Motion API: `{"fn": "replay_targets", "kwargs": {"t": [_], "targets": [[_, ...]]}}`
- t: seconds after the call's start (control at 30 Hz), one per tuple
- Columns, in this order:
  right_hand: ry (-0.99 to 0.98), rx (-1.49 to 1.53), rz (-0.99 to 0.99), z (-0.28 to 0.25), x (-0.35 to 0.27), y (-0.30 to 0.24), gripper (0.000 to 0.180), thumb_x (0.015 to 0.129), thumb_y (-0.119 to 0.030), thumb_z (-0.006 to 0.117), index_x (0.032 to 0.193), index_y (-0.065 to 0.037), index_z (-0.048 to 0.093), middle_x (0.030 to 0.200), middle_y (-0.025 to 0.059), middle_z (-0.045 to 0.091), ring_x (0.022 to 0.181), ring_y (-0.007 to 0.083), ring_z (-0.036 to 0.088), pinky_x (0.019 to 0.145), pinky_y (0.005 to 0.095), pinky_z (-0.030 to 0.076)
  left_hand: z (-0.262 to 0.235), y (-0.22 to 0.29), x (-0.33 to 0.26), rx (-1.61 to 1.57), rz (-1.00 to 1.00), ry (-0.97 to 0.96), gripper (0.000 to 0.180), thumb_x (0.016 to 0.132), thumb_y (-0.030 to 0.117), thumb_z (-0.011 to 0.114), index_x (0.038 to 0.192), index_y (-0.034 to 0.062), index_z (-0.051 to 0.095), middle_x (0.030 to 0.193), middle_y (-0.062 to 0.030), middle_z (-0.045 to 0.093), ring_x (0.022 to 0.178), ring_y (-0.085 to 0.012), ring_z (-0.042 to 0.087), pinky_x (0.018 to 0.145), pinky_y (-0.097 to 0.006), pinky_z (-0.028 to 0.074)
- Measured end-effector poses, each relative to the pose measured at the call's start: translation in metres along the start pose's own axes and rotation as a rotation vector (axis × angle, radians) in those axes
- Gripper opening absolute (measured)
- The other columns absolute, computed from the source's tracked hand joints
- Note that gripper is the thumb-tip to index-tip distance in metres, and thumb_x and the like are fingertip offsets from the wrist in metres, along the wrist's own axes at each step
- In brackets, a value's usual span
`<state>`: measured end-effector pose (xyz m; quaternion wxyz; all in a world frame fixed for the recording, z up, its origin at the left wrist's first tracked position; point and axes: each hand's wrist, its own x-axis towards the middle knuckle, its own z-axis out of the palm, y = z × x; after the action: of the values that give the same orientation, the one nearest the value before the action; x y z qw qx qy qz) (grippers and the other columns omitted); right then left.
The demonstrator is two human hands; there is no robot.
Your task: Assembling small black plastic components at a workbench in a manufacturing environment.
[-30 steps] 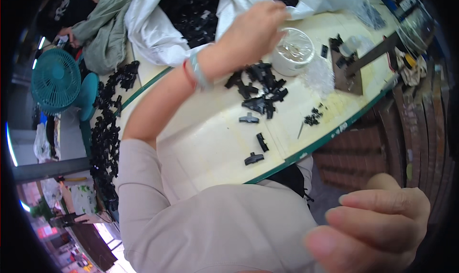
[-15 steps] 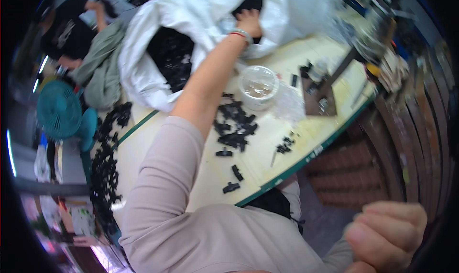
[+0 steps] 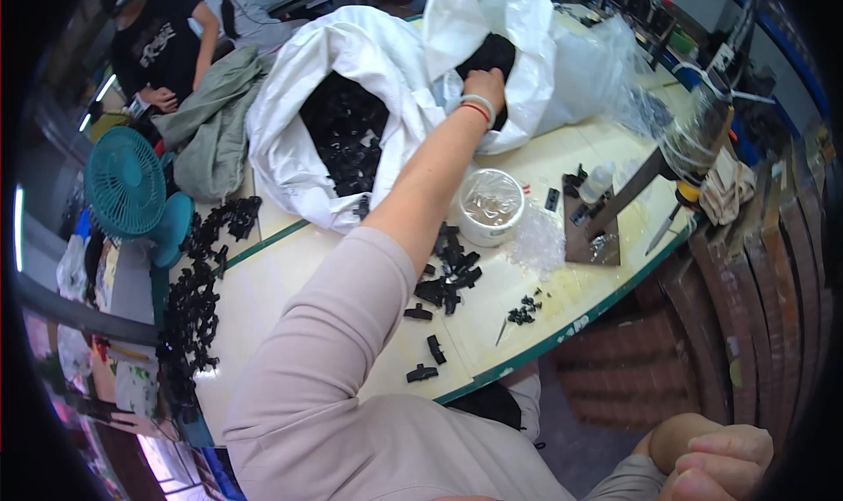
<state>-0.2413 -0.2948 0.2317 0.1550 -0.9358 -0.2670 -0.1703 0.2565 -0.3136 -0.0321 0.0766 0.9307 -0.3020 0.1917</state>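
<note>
My left hand (image 3: 486,86), a light bracelet and a red band on its wrist, reaches into the mouth of an upright white sack (image 3: 533,66). Black contents (image 3: 496,51) show beside its fingers, which are hidden from view. To its left a second white sack (image 3: 279,145) gapes, filled with small black parts (image 3: 342,145). My right hand (image 3: 724,461) is closed at the lower right, away from the table; whatever it holds, if anything, is hidden. Black plastic pieces (image 3: 452,277) lie under my left forearm, with a few apart toward the near edge, like one T-shaped piece (image 3: 421,374).
A white tub (image 3: 488,229) with clear film stands mid-table, near a bench tool on a brown base plate (image 3: 593,246). Small black bits (image 3: 525,310) lie near the green edge. A teal fan (image 3: 127,183) and heaped black parts (image 3: 189,317) are left; a person (image 3: 162,40) works beyond.
The view has shifted, so the table sits lower and further right. My left hand stays at the sack's mouth, reaching further in. My right hand appears lower, still closed.
</note>
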Motion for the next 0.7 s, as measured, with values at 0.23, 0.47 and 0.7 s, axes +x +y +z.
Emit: {"fn": "replay_targets", "kwargs": {"t": [0.23,0.47,0.7], "targets": [[-0.055,-0.121,0.021,-0.001,0.039,0.003,0.022,0.094,-0.019,0.05,0.105,0.0,0.054,0.103,0.014,0.063,0.082,0.0231,0.061,0.065,0.0316,0.057,-0.019,-0.018,0.001,-0.054,0.048,0.008,0.022,0.083,0.019,0.052,0.082,0.0111,0.073,0.09,-0.0136,0.069,0.085,-0.0285,0.068,0.068,-0.039,0.055],[-0.003,-0.235,0.019,0.001,0.023,-0.014,0.023,0.097,-0.021,0.042,0.103,-0.003,0.054,0.094,0.0092,0.063,0.079,0.0204,0.061,0.062,0.0298,0.057,-0.042,-0.001,0.002,-0.049,-0.022,-0.071,0.019,0.083,0.013,0.054,0.088,0.008,0.072,0.094,-0.0142,0.069,0.089,-0.0294,0.068,0.073,-0.038,0.055],[0.153,-0.132,0.108,0.012,-0.001,-0.016,0.021,0.094,-0.011,0.042,0.111,0.0,0.048,0.103,0.0166,0.06,0.083,0.0255,0.061,0.065,0.0341,0.057,-0.029,-0.003,0.025,-0.457,-0.371,-0.076,0.035,0.087,0.036,0.057,0.092,0.0035,0.07,0.1,-0.0222,0.065,0.097,-0.0381,0.062,0.084,-0.044,0.049]]}}
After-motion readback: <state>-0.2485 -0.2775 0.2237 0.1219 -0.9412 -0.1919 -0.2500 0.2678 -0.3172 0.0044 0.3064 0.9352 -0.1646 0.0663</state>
